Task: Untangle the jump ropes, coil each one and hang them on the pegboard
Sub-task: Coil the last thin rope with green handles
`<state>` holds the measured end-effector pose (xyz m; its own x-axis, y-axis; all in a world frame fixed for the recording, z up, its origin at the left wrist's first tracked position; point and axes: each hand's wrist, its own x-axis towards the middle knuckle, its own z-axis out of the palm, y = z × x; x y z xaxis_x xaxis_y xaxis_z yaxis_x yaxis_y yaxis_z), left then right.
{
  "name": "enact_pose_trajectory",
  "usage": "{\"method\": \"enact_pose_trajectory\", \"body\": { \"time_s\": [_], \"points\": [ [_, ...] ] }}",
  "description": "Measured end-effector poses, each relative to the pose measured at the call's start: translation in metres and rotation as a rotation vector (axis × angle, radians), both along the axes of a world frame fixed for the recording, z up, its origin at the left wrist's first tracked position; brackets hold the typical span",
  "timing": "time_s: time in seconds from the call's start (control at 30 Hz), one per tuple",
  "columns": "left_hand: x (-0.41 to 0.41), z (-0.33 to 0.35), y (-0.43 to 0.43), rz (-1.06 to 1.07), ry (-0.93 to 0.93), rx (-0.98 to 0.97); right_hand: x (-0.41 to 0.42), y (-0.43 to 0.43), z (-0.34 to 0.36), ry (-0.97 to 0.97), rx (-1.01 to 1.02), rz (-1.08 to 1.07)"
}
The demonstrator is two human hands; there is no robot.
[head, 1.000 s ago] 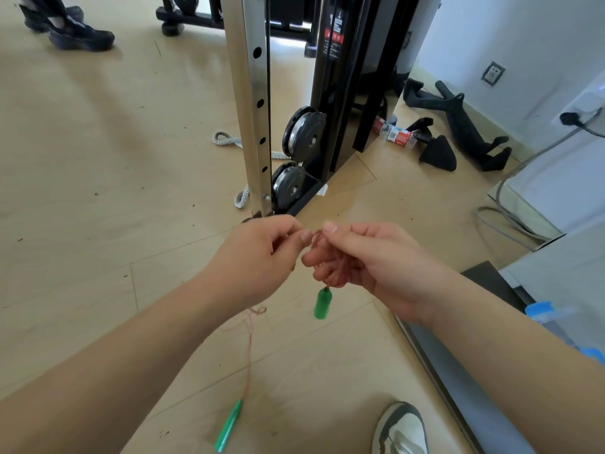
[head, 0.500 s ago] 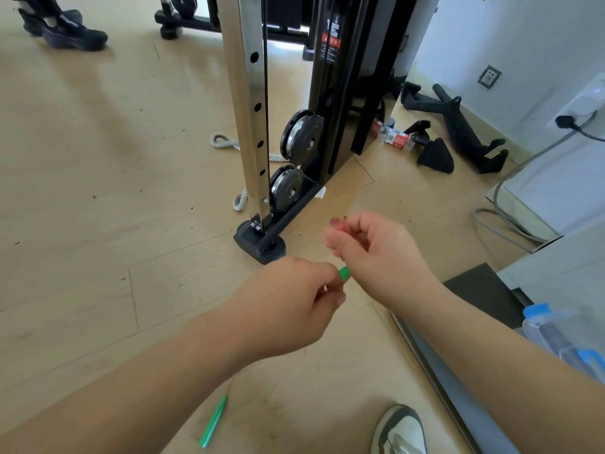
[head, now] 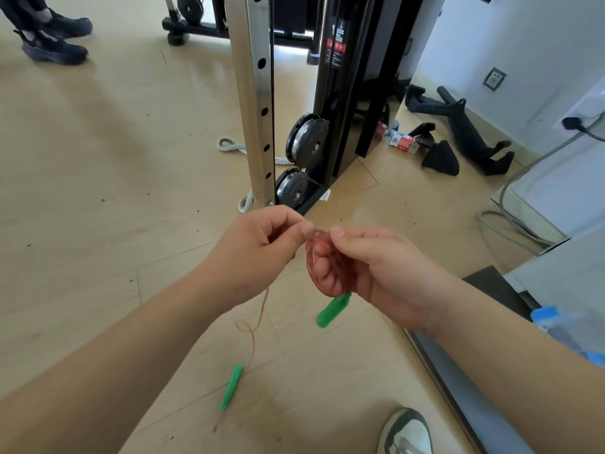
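At centre, the left hand (head: 258,253) pinches a thin reddish cord (head: 309,253); the right hand (head: 379,270) curls round its loops, a tapered green handle (head: 332,310) dangling below.

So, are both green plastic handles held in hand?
No, upper green handle hangs below the right hand; lower green handle dangles on thin red rope.

Thin red jump rope (head: 310,257), loops bunched over the right hand (head: 370,267) and pinched at the top by the left hand (head: 258,250) too. One green handle (head: 332,310) dangles tilted just below the right grip. A loose strand with a small curl drops from the left grip to the second green handle (head: 232,386), well below.
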<state>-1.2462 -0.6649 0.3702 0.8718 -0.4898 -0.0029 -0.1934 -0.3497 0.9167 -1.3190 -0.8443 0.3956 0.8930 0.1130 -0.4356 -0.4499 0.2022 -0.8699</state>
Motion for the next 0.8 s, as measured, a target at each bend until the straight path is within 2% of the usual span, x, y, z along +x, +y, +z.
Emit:
{"method": "enact_pose_trajectory", "body": {
  "time_s": [0.1, 0.17, 0.23, 0.3, 0.4, 0.43, 0.5, 0.6, 0.7, 0.8],
  "points": [
    [-0.008, -0.010, -0.005, -0.047, 0.120, 0.112, 0.001, 0.001, 0.003, 0.015, 0.193, -0.079],
    [-0.020, -0.016, -0.010, -0.154, 0.064, 0.240, 0.003, 0.000, 0.000, -0.017, 0.172, -0.120],
    [-0.035, -0.018, -0.014, -0.296, -0.017, 0.374, 0.005, -0.001, -0.005, -0.011, 0.020, -0.219],
    [-0.048, -0.016, -0.017, -0.394, -0.080, 0.425, 0.007, -0.005, -0.011, -0.039, -0.243, -0.317],
    [-0.051, -0.006, -0.017, -0.397, -0.109, 0.337, 0.005, -0.011, -0.017, -0.156, -0.699, -0.241],
    [-0.047, 0.000, -0.016, -0.357, -0.106, 0.266, 0.004, -0.012, -0.018, -0.176, -0.775, -0.175],
    [-0.034, 0.010, -0.012, -0.231, -0.104, 0.123, 0.002, -0.012, -0.018, -0.177, -0.693, -0.091],
    [-0.016, 0.018, -0.005, -0.093, -0.101, 0.007, 0.001, -0.007, -0.012, -0.117, -0.371, -0.025],
    [-0.010, 0.011, -0.003, -0.036, -0.054, 0.001, -0.001, -0.004, -0.009, -0.087, -0.207, -0.005],
    [-0.007, 0.003, -0.004, -0.040, 0.074, 0.131, -0.001, -0.005, -0.008, -0.060, -0.133, -0.021]
  ]
}}
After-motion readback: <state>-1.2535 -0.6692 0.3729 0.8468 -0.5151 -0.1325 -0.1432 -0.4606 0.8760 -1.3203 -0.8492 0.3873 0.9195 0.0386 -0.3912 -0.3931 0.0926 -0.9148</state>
